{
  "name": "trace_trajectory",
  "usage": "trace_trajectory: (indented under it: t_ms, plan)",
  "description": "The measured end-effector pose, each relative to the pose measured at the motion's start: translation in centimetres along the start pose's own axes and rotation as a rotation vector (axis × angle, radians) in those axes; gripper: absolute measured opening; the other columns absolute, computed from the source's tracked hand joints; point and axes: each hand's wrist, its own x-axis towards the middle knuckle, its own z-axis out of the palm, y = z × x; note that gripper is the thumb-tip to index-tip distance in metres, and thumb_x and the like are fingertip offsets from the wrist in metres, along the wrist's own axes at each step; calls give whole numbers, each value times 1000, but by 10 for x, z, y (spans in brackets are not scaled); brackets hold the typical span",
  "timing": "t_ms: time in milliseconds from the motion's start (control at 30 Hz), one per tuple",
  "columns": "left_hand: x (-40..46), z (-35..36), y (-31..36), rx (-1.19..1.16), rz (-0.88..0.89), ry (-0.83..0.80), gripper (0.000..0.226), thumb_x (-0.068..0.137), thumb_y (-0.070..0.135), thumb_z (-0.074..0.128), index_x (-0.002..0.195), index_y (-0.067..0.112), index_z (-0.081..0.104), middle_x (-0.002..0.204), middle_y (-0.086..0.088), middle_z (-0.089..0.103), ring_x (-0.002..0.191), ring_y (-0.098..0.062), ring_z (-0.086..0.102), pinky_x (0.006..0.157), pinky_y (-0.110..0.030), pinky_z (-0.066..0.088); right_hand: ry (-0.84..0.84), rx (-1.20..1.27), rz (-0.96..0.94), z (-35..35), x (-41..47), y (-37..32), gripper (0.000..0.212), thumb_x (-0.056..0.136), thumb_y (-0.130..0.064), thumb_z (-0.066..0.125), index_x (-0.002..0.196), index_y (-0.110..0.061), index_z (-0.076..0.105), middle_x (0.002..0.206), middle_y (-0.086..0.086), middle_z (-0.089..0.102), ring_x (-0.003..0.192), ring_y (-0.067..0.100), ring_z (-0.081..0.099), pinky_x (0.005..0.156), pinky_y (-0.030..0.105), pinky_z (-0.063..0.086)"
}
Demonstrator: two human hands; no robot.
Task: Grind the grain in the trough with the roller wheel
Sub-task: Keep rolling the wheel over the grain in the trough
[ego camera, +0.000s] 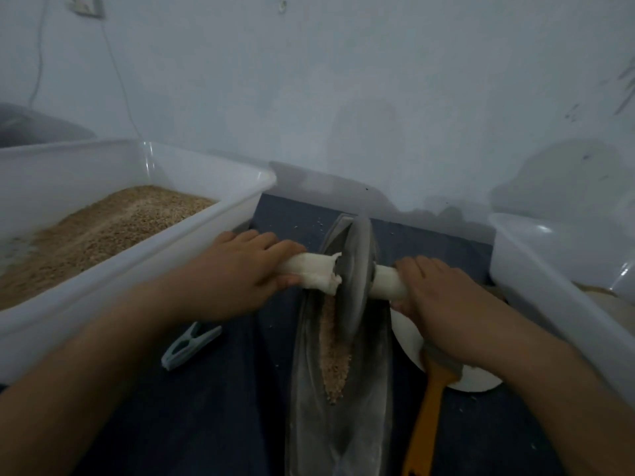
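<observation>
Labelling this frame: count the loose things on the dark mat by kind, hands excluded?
White plastic tubs: 2
Grinding trough: 1
Roller wheel: 1
Clothes peg: 1
Yellow-handled brush: 1
White plate: 1
Total: 7

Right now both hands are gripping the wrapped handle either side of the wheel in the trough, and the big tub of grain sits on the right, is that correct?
Not quite: the tub of grain sits on the left, as the head view shows. The rest holds: the left hand and right hand grip the wrapped handle either side of the wheel in the trough.
</observation>
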Motion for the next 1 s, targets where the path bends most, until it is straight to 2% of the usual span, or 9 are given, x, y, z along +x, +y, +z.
trace_trajectory:
  t_ms: [133,267,367,500,600,667,767,867,1000]
  plan:
    - [-12,-26,-7,-340,89,-286,52,75,67,31,124,51,41,110,25,52,103,6,49,92,-24,39,-313,255,-75,-43,-20,-4,23,91,-48,44,87,-26,39,85,-8,47,77,5,45,66,21,35]
    - [-17,-33,-8,-485,109,-331,50,70,70,36,117,56,47,109,32,55,102,11,51,86,-13,39,-450,353,-101,-56,-26,-2,33,86,-56,45,81,-23,42,77,-5,49,70,6,47,66,22,38]
    - [-10,-22,-3,-326,45,-191,52,75,71,25,124,57,38,109,28,51,109,4,48,92,-21,35,-421,383,-36,-42,-15,4,26,90,-49,44,88,-23,44,82,-6,50,75,6,49,69,23,40]
    - [3,9,11,183,-67,183,61,92,54,17,146,26,26,129,3,50,116,-18,45,95,-30,28,-166,400,63,-12,3,15,22,94,-46,37,98,-26,45,95,-6,52,90,14,52,82,33,42]
    - [8,15,13,200,-96,225,60,94,50,27,144,18,29,131,-1,50,118,-19,46,98,-30,27,10,242,53,1,6,18,38,95,-44,32,125,-23,42,112,-3,51,100,15,47,88,32,37]
    - [8,11,7,120,-67,217,57,93,52,30,141,22,34,131,3,50,118,-15,45,98,-27,26,-39,235,37,-1,5,16,33,95,-47,31,118,-25,42,107,-5,50,97,14,47,86,31,38]
    - [0,-7,0,-81,7,18,50,86,59,30,126,32,45,117,12,54,106,-5,48,92,-24,32,-245,299,3,-21,-4,10,23,93,-51,34,88,-30,39,87,-9,47,79,7,47,67,22,38]
    - [-13,-27,-8,-407,38,-268,52,70,70,35,110,40,53,100,18,59,91,3,54,83,-20,42,-405,344,-61,-47,-18,5,38,86,-60,36,88,-24,45,76,-9,48,66,2,47,60,19,37]
    - [-16,-32,-11,-524,53,-360,49,69,68,42,108,44,55,96,20,61,89,3,57,78,-16,43,-493,343,-112,-61,-27,0,42,78,-67,35,84,-27,45,70,-10,48,67,-6,47,64,14,37]
